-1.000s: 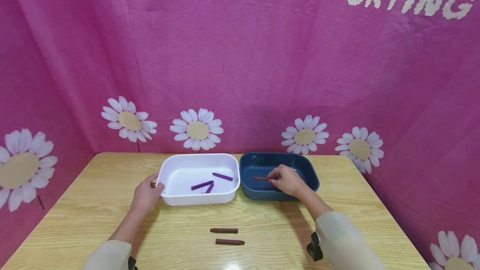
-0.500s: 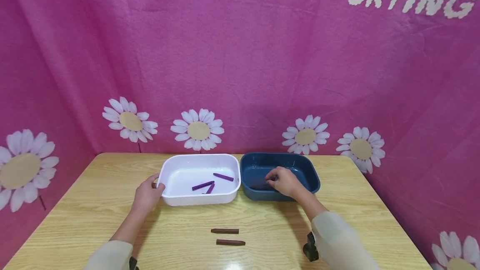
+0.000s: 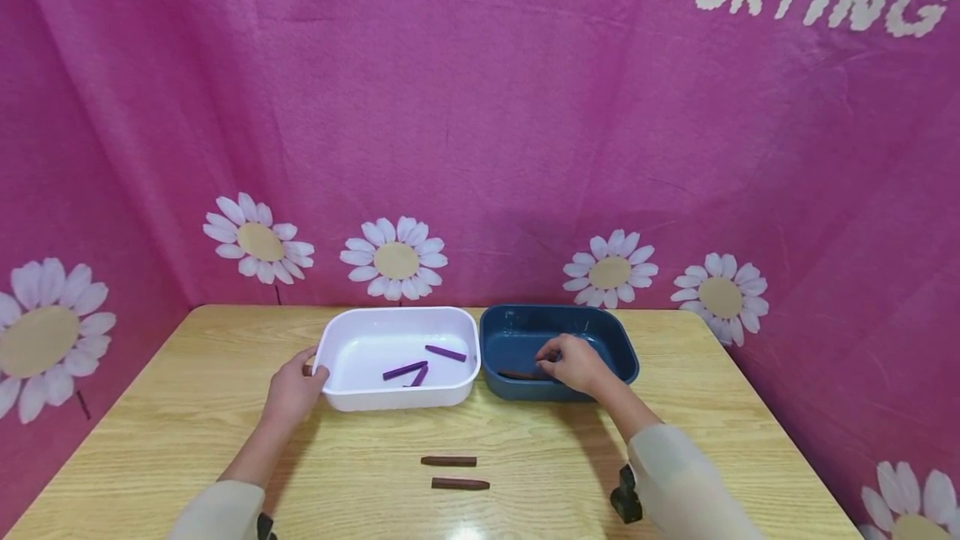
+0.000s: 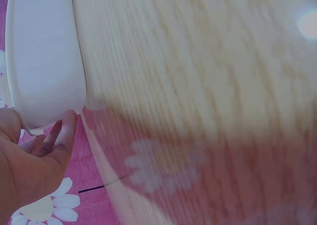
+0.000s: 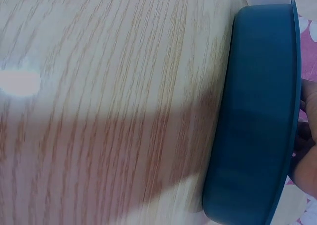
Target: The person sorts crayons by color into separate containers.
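My left hand (image 3: pixel 296 386) grips the left end of a white plastic tray (image 3: pixel 397 398), thumb over the rim and fingers against the outer side, as the left wrist view shows. Several purple crayons (image 3: pixel 405 370) lie in that tray. My right hand (image 3: pixel 573 363) hangs inside the dark blue tray (image 3: pixel 525 391), fingers loosely bent and holding nothing. Below its fingertips a brown crayon (image 3: pixel 517 374) lies on the blue tray's floor, near the front wall. In the right wrist view the tray's side wall hides most of the fingers.
Two brown crayons (image 3: pixel 448 461) lie side by side on the wooden table (image 3: pixel 360 473), in front of the trays. Both trays stand side by side near the table's back edge. Behind them hangs a pink cloth (image 3: pixel 480 148) with daisies.
The brown crayon has left my right hand's fingers and now lies on the blue tray's floor. My right hand has stayed over the tray; the left hand keeps its grip on the white tray.
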The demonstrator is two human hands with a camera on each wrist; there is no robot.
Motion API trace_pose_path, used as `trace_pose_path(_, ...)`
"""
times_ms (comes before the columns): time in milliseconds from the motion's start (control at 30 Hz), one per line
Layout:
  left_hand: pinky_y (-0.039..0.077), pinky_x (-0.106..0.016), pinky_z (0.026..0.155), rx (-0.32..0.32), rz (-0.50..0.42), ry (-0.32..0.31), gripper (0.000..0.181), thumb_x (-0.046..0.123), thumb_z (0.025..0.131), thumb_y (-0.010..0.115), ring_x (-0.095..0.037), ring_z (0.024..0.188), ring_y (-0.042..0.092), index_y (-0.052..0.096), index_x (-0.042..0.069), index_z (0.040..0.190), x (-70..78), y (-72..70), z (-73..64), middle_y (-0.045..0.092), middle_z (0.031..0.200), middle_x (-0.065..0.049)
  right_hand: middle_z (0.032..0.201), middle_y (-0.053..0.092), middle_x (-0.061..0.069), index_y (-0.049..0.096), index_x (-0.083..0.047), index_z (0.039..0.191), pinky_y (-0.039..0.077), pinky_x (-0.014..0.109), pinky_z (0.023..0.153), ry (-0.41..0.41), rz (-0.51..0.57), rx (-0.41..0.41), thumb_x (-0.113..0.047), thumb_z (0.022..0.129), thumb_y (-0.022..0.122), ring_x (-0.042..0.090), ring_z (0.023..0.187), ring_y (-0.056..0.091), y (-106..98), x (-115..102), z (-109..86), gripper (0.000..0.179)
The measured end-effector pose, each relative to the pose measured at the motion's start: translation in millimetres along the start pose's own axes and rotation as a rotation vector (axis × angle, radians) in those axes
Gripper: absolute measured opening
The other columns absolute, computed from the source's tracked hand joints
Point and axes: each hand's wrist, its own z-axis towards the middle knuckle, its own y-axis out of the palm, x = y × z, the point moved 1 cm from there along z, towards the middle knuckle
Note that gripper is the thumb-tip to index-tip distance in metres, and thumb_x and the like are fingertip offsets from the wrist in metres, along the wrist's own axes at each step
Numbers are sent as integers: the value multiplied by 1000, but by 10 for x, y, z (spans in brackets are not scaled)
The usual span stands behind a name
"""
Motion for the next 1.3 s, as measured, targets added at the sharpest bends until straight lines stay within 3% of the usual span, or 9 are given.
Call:
trace_pose_path(233, 45, -27, 62, 39, -7, 25, 53, 15, 87, 48, -28, 82, 55, 41, -6, 136, -34, 15, 23, 59, 99, -25, 82, 65, 1, 73, -8, 91, 45, 28, 67, -31, 35, -6, -17, 85, 65, 11, 75, 54, -46, 28, -19, 13)
trace_pose_path(433, 47, -28, 64, 11, -13, 3, 53, 15, 90, 47, -30, 87, 54, 38, -5, 138, -26, 10, 7, 57, 105, -27, 81, 65, 1, 72, -8, 90, 46, 27, 63, -64, 67, -5, -21, 87, 63, 9, 70, 53, -107, 16, -96, 16)
trace_pose_path(733, 45, -27, 63, 11, 11, 18, 53, 14, 90, 47, -29, 85, 55, 38, -7, 137, -11, 6, -1, 58, 103, -27, 85, 67, 1, 72, -9, 91, 47, 27, 68, 3, 14, 4, -18, 87, 63, 11, 75, 55, -120, 53, -106, 13)
trace_pose_path(1300, 46, -28, 64, -6, 10, 1, 54, 15, 91, 45, -29, 87, 53, 36, -6, 139, 13, 0, -15, 56, 106, -27, 85, 66, 0, 73, -11, 91, 46, 27, 66, -7, 34, 18, -19, 86, 64, 10, 74, 54, -179, 86, -171, 13)
